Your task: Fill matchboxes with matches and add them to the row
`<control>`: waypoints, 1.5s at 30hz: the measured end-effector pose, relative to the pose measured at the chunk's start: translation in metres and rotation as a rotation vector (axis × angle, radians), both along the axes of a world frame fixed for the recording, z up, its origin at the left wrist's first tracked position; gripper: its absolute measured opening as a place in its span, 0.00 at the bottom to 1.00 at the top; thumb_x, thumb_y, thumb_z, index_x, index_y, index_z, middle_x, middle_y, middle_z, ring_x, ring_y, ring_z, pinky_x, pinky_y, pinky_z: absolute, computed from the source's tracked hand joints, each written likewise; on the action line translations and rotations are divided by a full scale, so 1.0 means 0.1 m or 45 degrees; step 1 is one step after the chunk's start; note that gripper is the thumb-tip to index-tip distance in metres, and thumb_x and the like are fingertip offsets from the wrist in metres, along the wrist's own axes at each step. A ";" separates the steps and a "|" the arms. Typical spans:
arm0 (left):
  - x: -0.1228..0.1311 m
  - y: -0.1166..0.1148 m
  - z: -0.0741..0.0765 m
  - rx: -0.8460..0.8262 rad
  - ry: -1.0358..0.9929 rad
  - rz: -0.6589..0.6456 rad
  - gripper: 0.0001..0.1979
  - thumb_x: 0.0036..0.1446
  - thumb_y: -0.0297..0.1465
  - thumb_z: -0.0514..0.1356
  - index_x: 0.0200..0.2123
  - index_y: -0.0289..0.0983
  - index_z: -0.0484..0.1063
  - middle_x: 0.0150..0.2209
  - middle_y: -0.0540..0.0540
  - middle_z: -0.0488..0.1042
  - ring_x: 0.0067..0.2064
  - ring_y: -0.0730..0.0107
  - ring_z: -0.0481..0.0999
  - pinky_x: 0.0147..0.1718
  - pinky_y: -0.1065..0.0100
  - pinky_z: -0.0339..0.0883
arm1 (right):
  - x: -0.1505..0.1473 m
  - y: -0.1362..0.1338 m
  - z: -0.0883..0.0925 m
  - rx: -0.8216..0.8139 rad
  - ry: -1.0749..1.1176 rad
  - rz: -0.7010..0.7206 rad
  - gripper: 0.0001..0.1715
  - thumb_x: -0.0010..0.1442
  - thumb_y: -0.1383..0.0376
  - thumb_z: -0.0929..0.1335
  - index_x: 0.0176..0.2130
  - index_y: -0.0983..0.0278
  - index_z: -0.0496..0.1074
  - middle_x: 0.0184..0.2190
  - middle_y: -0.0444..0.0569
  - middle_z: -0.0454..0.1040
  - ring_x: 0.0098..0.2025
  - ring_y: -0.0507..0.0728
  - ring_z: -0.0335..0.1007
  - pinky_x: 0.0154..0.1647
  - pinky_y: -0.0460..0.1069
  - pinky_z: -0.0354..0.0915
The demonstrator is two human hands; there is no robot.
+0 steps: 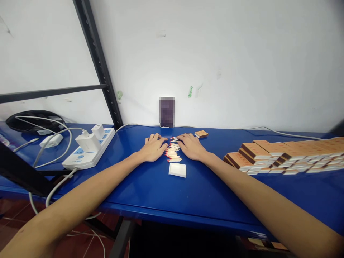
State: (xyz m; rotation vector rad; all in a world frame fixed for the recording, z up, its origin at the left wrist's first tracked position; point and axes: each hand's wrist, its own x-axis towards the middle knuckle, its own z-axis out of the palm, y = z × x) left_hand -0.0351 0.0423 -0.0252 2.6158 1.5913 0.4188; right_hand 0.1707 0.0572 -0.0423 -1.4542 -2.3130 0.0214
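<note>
A loose pile of matches lies on the blue table, mostly with the red heads toward the left. My left hand rests at the left side of the pile, fingers apart, its thumb and index fingertip near the match heads. On the other side my right hand lies with its fingers stretched over the tail ends of the upper matches. Neither hand visibly grips anything. Just in front of the pile sits a white matchbox tray. The brown matchbox sleeve lies behind my right hand.
Stacked brown matchboxes fill the right side of the blue table. A white power strip with chargers and cables stands at left, near a black shelf post. A phone-like, blurred device leans against the wall.
</note>
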 end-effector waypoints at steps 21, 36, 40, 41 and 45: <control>-0.03 -0.04 0.07 -0.032 -0.058 -0.277 0.21 0.65 0.33 0.44 0.59 0.41 0.61 0.58 0.42 0.66 0.57 0.56 0.63 0.55 0.49 0.55 | 0.02 -0.06 0.01 0.167 0.243 0.254 0.12 0.61 0.74 0.58 0.38 0.62 0.67 0.36 0.49 0.73 0.40 0.58 0.63 0.43 0.52 0.59; -0.04 -0.02 0.05 -0.037 -0.074 -0.290 0.22 0.64 0.33 0.45 0.60 0.41 0.60 0.61 0.42 0.65 0.60 0.56 0.62 0.57 0.47 0.55 | 0.02 -0.06 0.02 0.145 0.256 0.272 0.13 0.60 0.75 0.58 0.37 0.62 0.66 0.34 0.47 0.73 0.38 0.57 0.63 0.40 0.50 0.58; -0.05 -0.02 0.06 -0.039 -0.081 -0.297 0.22 0.64 0.33 0.45 0.60 0.41 0.60 0.62 0.43 0.64 0.60 0.56 0.62 0.57 0.47 0.55 | 0.01 -0.08 0.03 0.146 0.254 0.296 0.12 0.61 0.74 0.58 0.37 0.62 0.66 0.33 0.47 0.73 0.36 0.56 0.63 0.39 0.51 0.58; -0.05 -0.02 0.05 -0.040 -0.085 -0.302 0.22 0.64 0.33 0.45 0.61 0.41 0.60 0.62 0.43 0.64 0.60 0.56 0.62 0.57 0.47 0.55 | 0.01 -0.08 0.03 0.151 0.250 0.290 0.11 0.61 0.73 0.58 0.37 0.62 0.66 0.33 0.47 0.73 0.37 0.57 0.63 0.40 0.51 0.58; -0.06 -0.01 0.04 -0.037 -0.104 -0.321 0.23 0.64 0.33 0.46 0.61 0.41 0.60 0.62 0.43 0.64 0.61 0.56 0.61 0.58 0.48 0.54 | 0.01 -0.09 0.03 0.153 0.231 0.227 0.11 0.62 0.72 0.58 0.39 0.63 0.67 0.37 0.49 0.74 0.40 0.58 0.62 0.43 0.53 0.59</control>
